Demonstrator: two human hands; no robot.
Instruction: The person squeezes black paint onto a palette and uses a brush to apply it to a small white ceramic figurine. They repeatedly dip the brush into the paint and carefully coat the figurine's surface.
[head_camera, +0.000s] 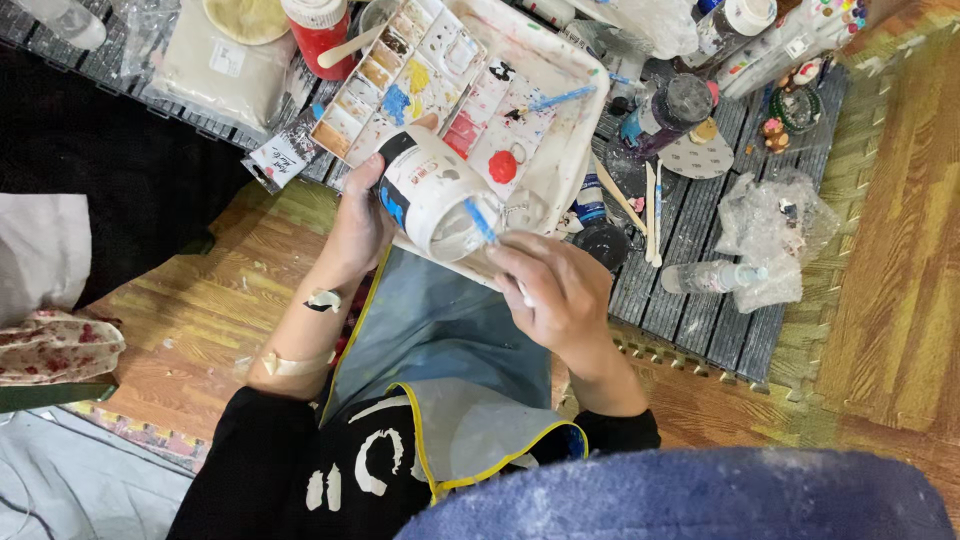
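My left hand (357, 222) grips a white paint jar (432, 190) with a black and blue label, tilted so its open mouth faces me. My right hand (553, 288) holds a thin blue-handled brush (482, 220) whose tip reaches into the jar's mouth. Both hands hover over the near edge of a white plastic tray (575, 90). A paint palette (400, 70) with several filled wells lies in the tray, beside red and pink paint smears and a second blue brush (560, 97).
A red-lidded jar (318, 25), paint bottles (662, 112), wooden sticks (650, 212), a small clear bottle (712, 276) and crumpled plastic (775, 220) lie on dark slatted mats. Wood-pattern foam tiles cover the floor. A grey apron covers my lap.
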